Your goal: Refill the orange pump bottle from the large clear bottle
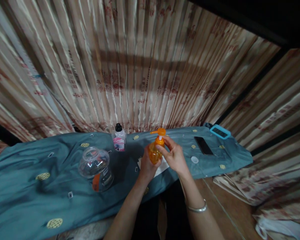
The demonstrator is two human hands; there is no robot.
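An orange pump bottle (155, 151) with an orange pump head is held upright above the blue cloth. My left hand (146, 166) wraps around its lower body from the near side. My right hand (173, 155) has its fingers at the bottle's neck, just under the pump head. A silver bangle (198, 209) is on my right wrist. Under the hands lies a white sheet (162, 168), mostly hidden.
A clear glass jar (96, 168) stands to the left on the blue patterned cloth (27, 186). A small bottle with a black cap and pink label (119, 137) stands by the striped curtain. A black phone (203, 145), white cap (194, 159) and blue-framed object (220, 131) lie right.
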